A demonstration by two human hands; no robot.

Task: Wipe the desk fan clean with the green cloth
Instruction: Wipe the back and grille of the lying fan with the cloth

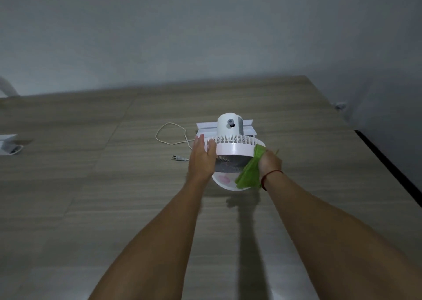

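Fan [235,150] was held tilted at mid-worktop [91,185] | left hand [203,157] lay flat, fingers open, against its left rim | right hand [270,162] was closed on green cloth [250,174] at right rim | risk: slip from one-sided push; cord [171,135] could be snagged.

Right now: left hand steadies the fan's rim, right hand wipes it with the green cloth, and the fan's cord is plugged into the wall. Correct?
Not quite. The cord isn't plugged into the wall: its plug lies loose on the table, as the head view shows. The rest stands: the left hand steadies the fan at its rim, and the right hand wipes it with the green cloth.
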